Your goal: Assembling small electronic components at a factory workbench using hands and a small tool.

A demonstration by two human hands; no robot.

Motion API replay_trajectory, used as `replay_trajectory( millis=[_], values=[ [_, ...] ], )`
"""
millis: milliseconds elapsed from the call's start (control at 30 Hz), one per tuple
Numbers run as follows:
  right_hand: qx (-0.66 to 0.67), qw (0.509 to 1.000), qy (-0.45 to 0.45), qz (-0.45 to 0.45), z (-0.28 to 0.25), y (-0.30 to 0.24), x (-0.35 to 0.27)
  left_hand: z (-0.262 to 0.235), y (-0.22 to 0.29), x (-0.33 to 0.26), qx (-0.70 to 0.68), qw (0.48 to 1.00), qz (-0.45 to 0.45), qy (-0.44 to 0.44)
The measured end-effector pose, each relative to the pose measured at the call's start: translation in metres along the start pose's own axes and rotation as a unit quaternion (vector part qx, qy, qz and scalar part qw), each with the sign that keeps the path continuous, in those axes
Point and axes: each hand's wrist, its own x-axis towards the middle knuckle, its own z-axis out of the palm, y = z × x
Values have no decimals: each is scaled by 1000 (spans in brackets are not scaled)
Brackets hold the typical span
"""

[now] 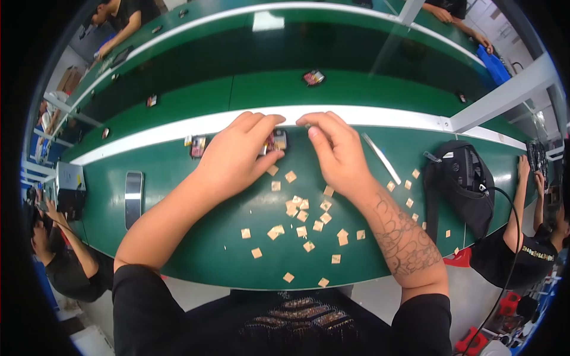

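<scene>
My left hand (234,151) rests at the far side of the green table. Its thumb and fingers curve round a small dark module (279,141) with red and white parts, partly hidden under the palm. Beside its wrist lies a similar module (198,147). To the right, my right hand (338,145) is raised in a pinch, thumb against the index finger. A tiny dark bit shows at the fingertips, too small to name. Below the hands many small tan squares (301,231) lie scattered, some overlapping.
A slim white tool (383,159) lies right of my right hand. Farther right sits a black bag (469,184) with a cable. A phone (134,200) lies at left. A white rail (392,117) edges the table's far side. Other people work around, including one at right (528,237).
</scene>
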Motion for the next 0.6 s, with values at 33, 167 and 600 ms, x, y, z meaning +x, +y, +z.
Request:
replay_trajectory(
  millis=[33,167,600],
  values=[
    [-6,1000,-29,-10,-3,-5,1,1,5,-14,-19,1000,-13,-19],
    [-37,987,-151,37,-7,-17,-2,19,-3,-42,-7,1000,-10,-19],
    [-351,894,-279,-18,23,-60,-9,24,-18,-62,-77,997,16,28]
  ],
)
